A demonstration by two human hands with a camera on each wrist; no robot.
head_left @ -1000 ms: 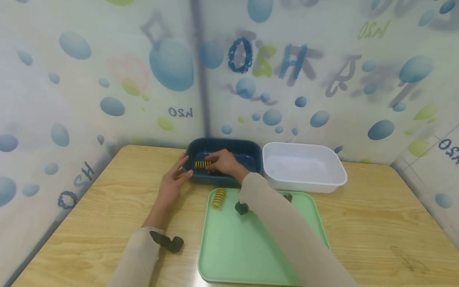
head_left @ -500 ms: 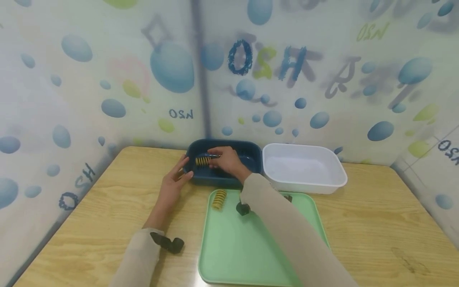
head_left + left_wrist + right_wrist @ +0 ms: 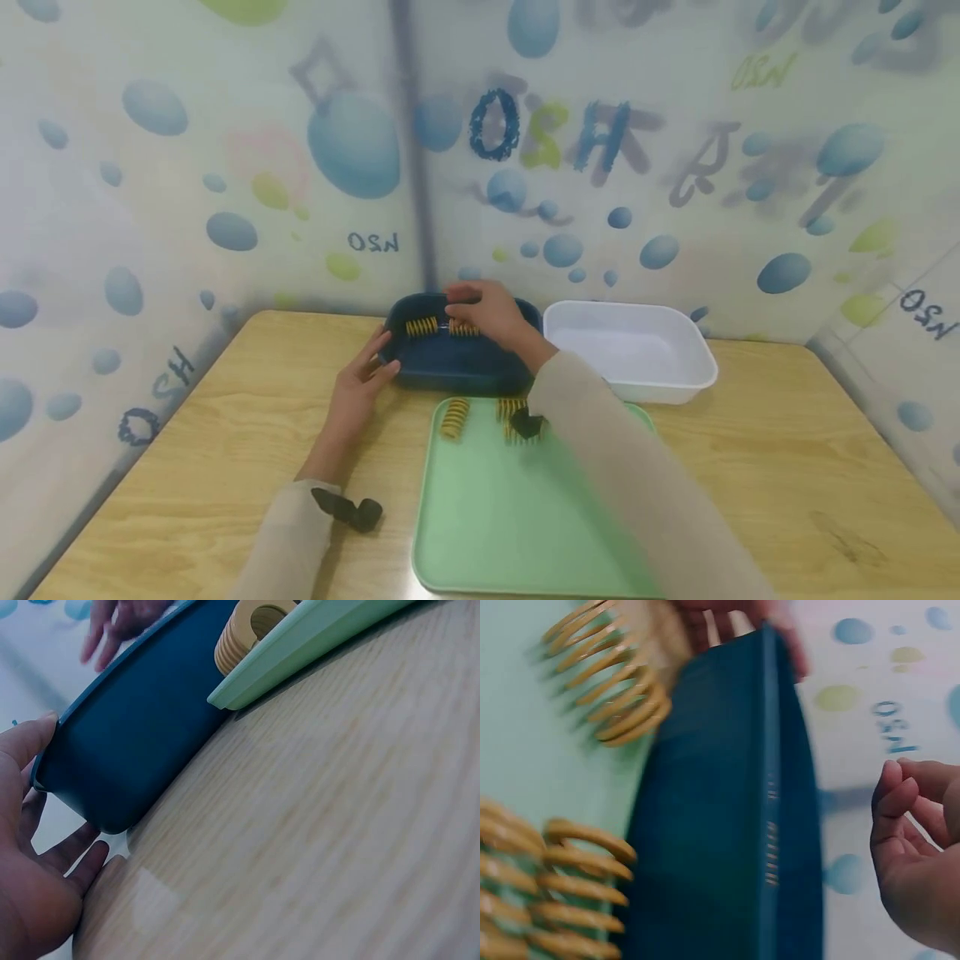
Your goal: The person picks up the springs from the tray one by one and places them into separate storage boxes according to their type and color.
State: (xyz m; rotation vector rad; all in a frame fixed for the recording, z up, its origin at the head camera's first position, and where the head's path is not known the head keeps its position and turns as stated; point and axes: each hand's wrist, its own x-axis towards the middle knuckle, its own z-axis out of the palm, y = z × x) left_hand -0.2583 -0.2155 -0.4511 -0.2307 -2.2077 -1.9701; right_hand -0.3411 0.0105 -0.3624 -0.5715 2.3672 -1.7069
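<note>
1. The left end of the blue box [image 3: 465, 382] is being touched by the left grip [image 3: 356, 389]; its fingers are being held spread wide, and no spring is being grasped.
2. Just right of the left grip, the first spring [image 3: 422, 327] is being kept inside the box, apart from the fingers, its long axis running left to right.
3. Right of the left grip and closer to the person, the single tray spring [image 3: 454, 419] is being carried by the green tray [image 3: 495, 517], its long axis pointing away from the person.
4. Just below the right grip [image 3: 491, 312], the second spring [image 3: 463, 330] is being partly hidden, lying end to end with the first. Any move is being judged to turn on this relation: the right hand is nearer, with the spring lying crosswise beneath.
5. The right grip is being held narrow above the box, nothing being seen between its fingertips.
6. Nearer the person than the right grip, the tray spring pair [image 3: 507, 409] is being partly covered by the wrist mount [image 3: 528, 422].
7. Right of the right grip, the white box [image 3: 660, 392] is being left untouched.
</note>
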